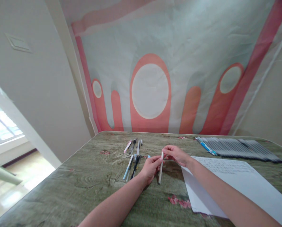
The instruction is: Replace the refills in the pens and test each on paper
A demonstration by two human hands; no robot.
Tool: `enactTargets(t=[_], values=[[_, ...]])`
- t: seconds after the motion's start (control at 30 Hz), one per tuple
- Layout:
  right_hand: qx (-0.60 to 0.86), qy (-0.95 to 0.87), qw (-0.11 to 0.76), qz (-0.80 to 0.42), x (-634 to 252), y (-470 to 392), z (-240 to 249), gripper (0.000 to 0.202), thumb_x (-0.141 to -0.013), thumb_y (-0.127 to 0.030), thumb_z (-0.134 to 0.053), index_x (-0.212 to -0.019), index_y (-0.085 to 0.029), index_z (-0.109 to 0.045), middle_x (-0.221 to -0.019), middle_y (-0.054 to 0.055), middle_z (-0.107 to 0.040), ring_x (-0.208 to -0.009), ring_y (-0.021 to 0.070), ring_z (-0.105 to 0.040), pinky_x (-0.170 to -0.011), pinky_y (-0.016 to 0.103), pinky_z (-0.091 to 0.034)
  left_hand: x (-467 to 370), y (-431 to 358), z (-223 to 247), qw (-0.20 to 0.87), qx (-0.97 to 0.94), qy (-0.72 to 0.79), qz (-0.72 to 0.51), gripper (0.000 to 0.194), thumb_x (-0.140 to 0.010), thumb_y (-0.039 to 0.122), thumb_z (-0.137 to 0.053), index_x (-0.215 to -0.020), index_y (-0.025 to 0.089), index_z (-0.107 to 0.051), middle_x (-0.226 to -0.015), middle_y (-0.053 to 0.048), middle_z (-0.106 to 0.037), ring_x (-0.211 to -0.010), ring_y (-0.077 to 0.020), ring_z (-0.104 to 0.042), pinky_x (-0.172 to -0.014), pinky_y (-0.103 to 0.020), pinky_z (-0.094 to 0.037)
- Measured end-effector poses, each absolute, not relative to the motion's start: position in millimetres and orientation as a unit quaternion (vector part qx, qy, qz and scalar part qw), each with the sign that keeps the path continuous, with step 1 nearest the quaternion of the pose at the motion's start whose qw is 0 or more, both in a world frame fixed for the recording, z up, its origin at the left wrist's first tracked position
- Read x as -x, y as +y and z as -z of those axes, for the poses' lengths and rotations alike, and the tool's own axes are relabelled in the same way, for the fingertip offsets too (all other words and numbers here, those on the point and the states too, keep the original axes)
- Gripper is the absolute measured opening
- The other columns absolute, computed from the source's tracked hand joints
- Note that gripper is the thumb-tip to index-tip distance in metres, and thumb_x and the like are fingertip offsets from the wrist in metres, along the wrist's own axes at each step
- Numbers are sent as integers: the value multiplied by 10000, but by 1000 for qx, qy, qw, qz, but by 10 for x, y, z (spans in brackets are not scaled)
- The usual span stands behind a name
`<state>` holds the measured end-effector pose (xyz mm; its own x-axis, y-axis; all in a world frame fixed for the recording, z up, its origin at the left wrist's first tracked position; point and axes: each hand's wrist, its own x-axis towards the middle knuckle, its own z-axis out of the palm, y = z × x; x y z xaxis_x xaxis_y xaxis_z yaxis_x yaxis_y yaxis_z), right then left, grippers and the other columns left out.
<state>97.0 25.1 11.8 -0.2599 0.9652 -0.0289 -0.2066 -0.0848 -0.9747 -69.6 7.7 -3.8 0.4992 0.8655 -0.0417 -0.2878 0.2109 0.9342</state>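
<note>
Between pens (135, 167) and paper (249, 183), white pen (160, 174) | pinched by left hand (150, 169), right hand (177, 155) | far table edge (169, 134) beyond

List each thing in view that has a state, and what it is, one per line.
Left hand: gripping the white pen
Right hand: fingers at the pen's far end
White pen: held; capped or not, unclear
Loose pens: lying grouped
Slim grey pens: lined up
Paper: flat, partly written on
Backdrop: wrinkled
</note>
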Motion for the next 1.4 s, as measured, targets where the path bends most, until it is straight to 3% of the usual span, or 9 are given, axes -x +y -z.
enactTargets(t=[0.23, 0.43, 0.53, 0.77, 0.87, 1.03, 1.23, 1.4], values=[[374, -492, 474, -628, -930, 233, -111, 265, -691, -394, -670, -731, -148, -580, -666, -16, -603, -597, 77, -532, -580, 205, -424, 687, 99, 65, 720, -478, 296, -406, 399, -681, 388, -670, -953, 96, -656, -554, 31, -438, -466, -26, -284, -464, -184, -186], [329, -466, 450, -688, -903, 208, -180, 436, -823, -533, -423, -961, -168, -616, -1019, 89, -613, -839, 165, -578, -694, 286, -473, 688, 109, 44, 730, -459, 298, -410, 418, -653, 402, -691, -949, 110, -656, -587, 20, -482, -464, -20, -293, -460, -177, -203], [307, -465, 431, -710, -892, 207, -204, 526, -854, -559, -306, -1035, -165, -603, -1103, 102, -588, -958, 191, -552, -777, 315, -458, 689, 111, 50, 731, -451, 295, -419, 396, -654, 395, -693, -928, 111, -659, -580, 27, -467, -465, -18, -300, -460, -174, -210], [273, -491, 404, -722, -903, 186, -274, 578, -864, -563, -251, -1000, -155, -636, -1055, 101, -620, -988, 191, -545, -858, 324, -415, 682, 117, 82, 722, -433, 303, -446, 371, -648, 391, -698, -887, 109, -665, -529, 51, -412, -457, -21, -297, -461, -174, -212], [284, -479, 406, -725, -963, 229, -253, 607, -852, -585, -253, -888, -143, -668, -957, 112, -653, -900, 189, -579, -806, 317, -436, 674, 117, 83, 720, -426, 305, -454, 370, -638, 388, -705, -882, 114, -667, -541, 45, -436, -462, -20, -300, -464, -171, -217], [403, -422, 487, -649, -1058, 347, -111, 603, -821, -604, -325, -636, -138, -659, -794, 108, -670, -720, 153, -592, -640, 249, -449, 671, 122, 71, 708, -420, 325, -465, 378, -606, 384, -725, -867, 115, -672, -649, 0, -539, -474, -18, -324, -461, -168, -227], [326, -453, 437, -706, -918, 257, -147, 596, -846, -587, -277, -906, -139, -666, -927, 98, -660, -884, 182, -580, -758, 299, -450, 679, 108, 52, 718, -440, 304, -446, 399, -645, 391, -697, -927, 111, -664, -574, 22, -483, -463, -22, -294, -457, -166, -220], [306, -470, 438, -702, -929, 246, -215, 601, -852, -572, -283, -849, -127, -686, -948, 110, -662, -926, 194, -573, -811, 314, -435, 672, 114, 62, 718, -423, 304, -461, 369, -632, 374, -711, -887, 111, -666, -589, 19, -499, -462, -19, -310, -457, -163, -225]])
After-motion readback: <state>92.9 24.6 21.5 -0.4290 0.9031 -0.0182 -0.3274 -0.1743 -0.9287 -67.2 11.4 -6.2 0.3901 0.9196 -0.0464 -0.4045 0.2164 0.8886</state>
